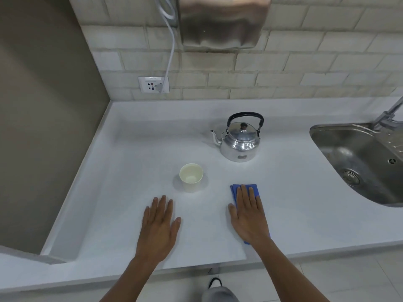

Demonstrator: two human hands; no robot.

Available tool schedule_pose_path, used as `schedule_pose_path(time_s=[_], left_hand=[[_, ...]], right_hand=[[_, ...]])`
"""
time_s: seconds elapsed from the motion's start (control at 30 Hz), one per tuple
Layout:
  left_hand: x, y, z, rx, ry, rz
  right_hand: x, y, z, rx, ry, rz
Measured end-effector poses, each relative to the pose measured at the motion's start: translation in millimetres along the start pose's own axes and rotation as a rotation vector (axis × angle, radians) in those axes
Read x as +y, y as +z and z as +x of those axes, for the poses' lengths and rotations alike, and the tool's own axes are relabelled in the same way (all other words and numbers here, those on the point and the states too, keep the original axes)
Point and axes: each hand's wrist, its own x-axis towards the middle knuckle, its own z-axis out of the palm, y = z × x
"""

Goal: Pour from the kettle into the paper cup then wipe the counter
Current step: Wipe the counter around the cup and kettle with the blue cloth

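Observation:
A shiny metal kettle (pixel 239 140) with a black handle stands upright on the white counter (pixel 130 149), its spout pointing left. A pale paper cup (pixel 191 177) stands in front of it, to the left. My left hand (pixel 159 227) lies flat on the counter, fingers straight, below the cup and apart from it. My right hand (pixel 248 216) lies flat on a folded blue cloth (pixel 235 190), pressing it to the counter. Most of the cloth is hidden under the hand.
A steel sink (pixel 357 162) with a tap (pixel 388 114) is set into the counter at the right. A wall socket (pixel 153 85) with a white cable sits on the tiled back wall. A steel dispenser (pixel 222 20) hangs above the kettle. A side wall bounds the left.

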Motion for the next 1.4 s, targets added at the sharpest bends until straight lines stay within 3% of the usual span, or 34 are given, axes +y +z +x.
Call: schedule_pose_path(time_s=[0.17, 0.3, 0.43, 0.6, 0.73, 0.9, 1.2, 1.4], left_hand=[[4, -2, -13, -0.068, 0.029, 0.039], [3, -1, -15, -0.08, 0.026, 0.047], [0, 1, -14, -0.094, -0.007, 0.064], [0, 2, -14, -0.098, -0.021, 0.074], [-1, 4, -14, -0.102, -0.028, 0.07], [-2, 6, -14, -0.095, -0.021, 0.093], [0, 6, -14, -0.08, -0.019, 0.074], [-1, 6, -15, -0.058, -0.017, 0.047]], right_hand=[[-39, 11, -62, -0.047, -0.122, 0.016], [-8, 11, -72, -0.014, -0.171, 0.049], [5, 0, -33, 0.015, -0.039, 0.023], [-41, 0, -2, -0.014, 0.12, 0.062], [-58, 10, -36, -0.054, -0.042, 0.048], [-30, 9, -51, -0.055, -0.186, 0.04], [-55, 0, 3, -0.019, 0.071, 0.056], [-67, 18, -70, -0.048, -0.187, 0.063]])
